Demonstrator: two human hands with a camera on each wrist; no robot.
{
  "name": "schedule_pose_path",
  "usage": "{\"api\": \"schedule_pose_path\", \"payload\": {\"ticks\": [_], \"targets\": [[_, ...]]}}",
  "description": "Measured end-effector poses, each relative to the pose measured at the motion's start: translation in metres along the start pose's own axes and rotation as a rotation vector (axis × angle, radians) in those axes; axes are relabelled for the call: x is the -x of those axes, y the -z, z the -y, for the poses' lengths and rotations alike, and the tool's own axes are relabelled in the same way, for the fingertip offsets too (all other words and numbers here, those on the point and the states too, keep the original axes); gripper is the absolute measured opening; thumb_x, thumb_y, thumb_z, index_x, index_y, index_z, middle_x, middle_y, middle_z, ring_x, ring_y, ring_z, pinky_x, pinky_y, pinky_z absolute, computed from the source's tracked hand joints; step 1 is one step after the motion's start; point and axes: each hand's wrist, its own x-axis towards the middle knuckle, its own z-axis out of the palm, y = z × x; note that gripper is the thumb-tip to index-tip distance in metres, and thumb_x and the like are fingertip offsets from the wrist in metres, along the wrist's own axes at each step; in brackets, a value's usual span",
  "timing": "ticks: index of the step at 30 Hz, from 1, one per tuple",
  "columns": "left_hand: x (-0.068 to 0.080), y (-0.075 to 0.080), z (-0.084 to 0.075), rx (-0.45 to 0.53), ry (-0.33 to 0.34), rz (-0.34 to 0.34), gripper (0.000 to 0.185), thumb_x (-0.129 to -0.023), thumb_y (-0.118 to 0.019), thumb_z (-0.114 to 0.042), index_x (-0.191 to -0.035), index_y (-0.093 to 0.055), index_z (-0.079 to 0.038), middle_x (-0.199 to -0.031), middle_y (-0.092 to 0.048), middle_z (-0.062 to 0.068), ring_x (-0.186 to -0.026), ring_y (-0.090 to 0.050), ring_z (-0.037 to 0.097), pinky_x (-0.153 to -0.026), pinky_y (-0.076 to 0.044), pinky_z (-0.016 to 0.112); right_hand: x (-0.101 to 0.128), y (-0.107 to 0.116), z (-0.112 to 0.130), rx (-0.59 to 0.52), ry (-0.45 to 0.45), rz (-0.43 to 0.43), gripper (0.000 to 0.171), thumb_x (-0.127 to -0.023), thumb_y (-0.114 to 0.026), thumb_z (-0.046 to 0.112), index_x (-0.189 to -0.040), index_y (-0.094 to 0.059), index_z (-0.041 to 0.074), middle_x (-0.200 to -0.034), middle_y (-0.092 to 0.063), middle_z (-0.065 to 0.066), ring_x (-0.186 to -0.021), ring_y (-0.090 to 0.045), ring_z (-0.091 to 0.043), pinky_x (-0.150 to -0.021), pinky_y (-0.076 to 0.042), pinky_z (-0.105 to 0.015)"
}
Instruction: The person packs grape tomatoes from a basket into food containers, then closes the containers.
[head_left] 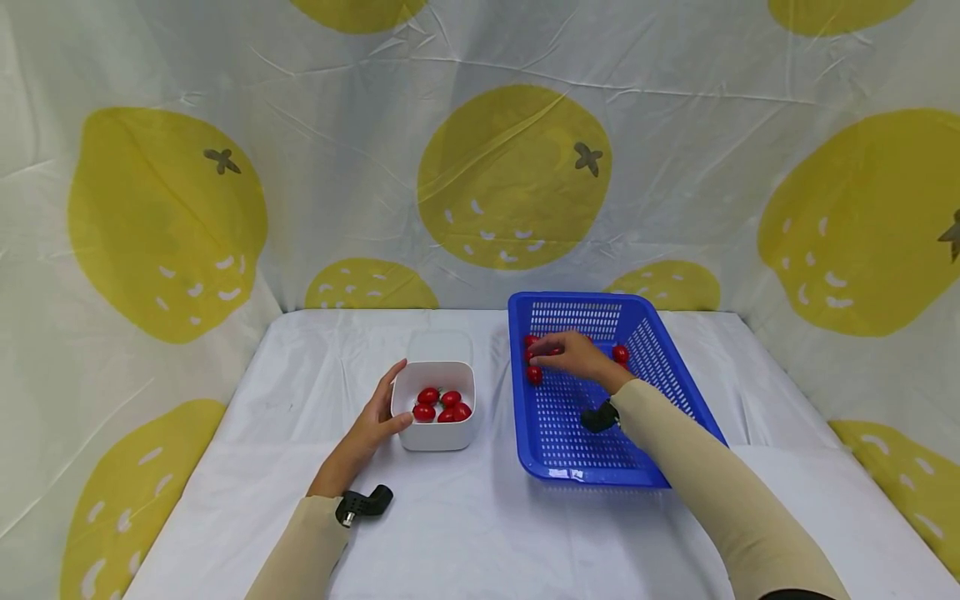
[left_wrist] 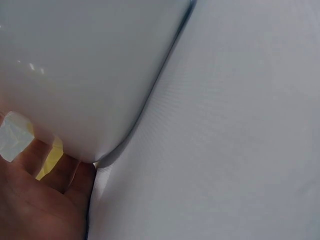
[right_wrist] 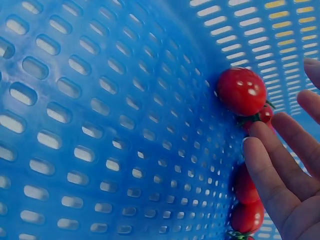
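On the left, a white square box (head_left: 437,437) holds several red cherry tomatoes (head_left: 424,412). My left hand (head_left: 372,421) grips its left side, thumb at the near corner and fingers along the wall. In the left wrist view, the fingers of that hand (left_wrist: 55,192) curve against the box wall (left_wrist: 95,95). My right hand (head_left: 573,357) is inside a blue perforated basket (head_left: 528,462), above several cherry tomatoes (head_left: 534,376). The right wrist view has its fingers extended and slightly bent beside a cherry tomato (right_wrist: 242,91), with nothing visibly held.
A translucent lid-like piece (head_left: 440,344) lies behind the white box. More cherry tomatoes, including one (head_left: 620,353), sit at the right of the basket. White cloth (head_left: 465,533) covers the table, and a lemon-print curtain (head_left: 337,167) hangs behind.
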Motion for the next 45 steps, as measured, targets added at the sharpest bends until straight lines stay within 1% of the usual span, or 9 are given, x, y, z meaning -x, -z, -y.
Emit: {"api": "schedule_pose_path", "payload": {"ticks": [6,13,19,23,30,36,39,42,45], "targets": [[-0.0001,-0.0004,-0.0001,0.036,-0.01,0.01,0.081,-0.089,-0.063,-0.02,-0.154,-0.016,-0.031,-0.159,-0.015,0.006,-0.146,-0.009,0.029,-0.113,-0.014,0.055,-0.0009,-0.0013,-0.0015,-0.03,0.008,0.021,0.038,-0.089,-0.07,0.022,-0.122,-0.065,0.002,-0.118,-0.065,-0.013,-0.106,-0.063,-0.029,-0.086,-0.054,-0.04],[0.0001,-0.001,-0.0006,0.07,-0.023,0.02,0.079,-0.09,-0.06,-0.016,-0.154,-0.016,-0.032,-0.158,-0.016,0.008,-0.145,-0.012,0.03,-0.113,-0.015,0.055,-0.002,-0.0036,-0.0029,-0.051,0.039,0.072,0.036,-0.09,-0.069,0.016,-0.12,-0.064,-0.003,-0.117,-0.064,-0.017,-0.098,-0.065,-0.026,-0.079,-0.056,-0.04],[0.0001,-0.0011,0.0005,0.094,-0.037,0.032,0.081,-0.089,-0.06,-0.014,-0.155,-0.014,-0.027,-0.158,-0.017,0.01,-0.145,-0.012,0.031,-0.113,-0.016,0.055,-0.0027,-0.0057,-0.0057,-0.02,-0.017,0.094,0.035,-0.088,-0.071,0.017,-0.12,-0.066,0.002,-0.116,-0.066,-0.012,-0.095,-0.065,-0.023,-0.075,-0.057,-0.035],[0.0001,-0.0008,-0.0001,0.092,-0.035,0.027,0.082,-0.089,-0.061,-0.015,-0.155,-0.014,-0.026,-0.158,-0.017,0.009,-0.145,-0.012,0.03,-0.113,-0.016,0.055,-0.0009,-0.0056,-0.0044,-0.013,-0.041,0.102,0.035,-0.088,-0.071,0.014,-0.121,-0.067,0.004,-0.118,-0.065,-0.012,-0.097,-0.065,-0.024,-0.076,-0.057,-0.035],[0.0005,-0.0015,-0.0013,0.08,-0.029,0.022,0.081,-0.089,-0.062,-0.017,-0.154,-0.016,-0.031,-0.158,-0.016,0.008,-0.145,-0.011,0.03,-0.112,-0.017,0.055,0.0007,-0.0065,-0.0043,0.019,-0.041,0.126,0.035,-0.087,-0.072,0.013,-0.12,-0.067,0.004,-0.116,-0.066,-0.012,-0.095,-0.066,-0.023,-0.079,-0.056,-0.035],[-0.0001,-0.0013,0.0003,0.078,-0.027,0.022,0.082,-0.089,-0.062,-0.016,-0.154,-0.015,-0.028,-0.158,-0.017,0.008,-0.145,-0.011,0.029,-0.112,-0.017,0.054,0.0006,-0.0063,-0.0062,0.114,0.01,0.132,0.036,-0.085,-0.074,0.017,-0.119,-0.068,0.005,-0.114,-0.067,-0.009,-0.1,-0.064,-0.025,-0.089,-0.052,-0.042],[-0.0005,-0.0009,0.0013,0.068,-0.026,0.017,0.082,-0.089,-0.061,-0.016,-0.155,-0.014,-0.025,-0.159,-0.015,0.007,-0.146,-0.008,0.029,-0.113,-0.014,0.055,0.0002,-0.0066,-0.007,0.148,0.037,0.131,0.036,-0.084,-0.075,0.018,-0.118,-0.068,0.005,-0.113,-0.068,-0.008,-0.104,-0.062,-0.026,-0.093,-0.049,-0.044],[-0.0004,-0.0008,0.0014,0.061,-0.027,0.015,0.083,-0.089,-0.062,-0.016,-0.155,-0.012,-0.022,-0.159,-0.013,0.008,-0.146,-0.006,0.03,-0.113,-0.01,0.057,0.0001,-0.0076,-0.0068,0.153,0.043,0.137,0.036,-0.084,-0.075,0.017,-0.117,-0.069,0.004,-0.112,-0.068,-0.009,-0.103,-0.063,-0.027,-0.093,-0.05,-0.043],[0.0,-0.0013,0.0,0.064,-0.021,0.013,0.082,-0.089,-0.062,-0.017,-0.155,-0.014,-0.025,-0.159,-0.013,0.007,-0.146,-0.006,0.03,-0.114,-0.009,0.057,0.0008,-0.008,-0.006,0.162,0.045,0.146,0.036,-0.084,-0.075,0.016,-0.117,-0.068,0.004,-0.112,-0.068,-0.01,-0.102,-0.064,-0.026,-0.091,-0.051,-0.042]]}}
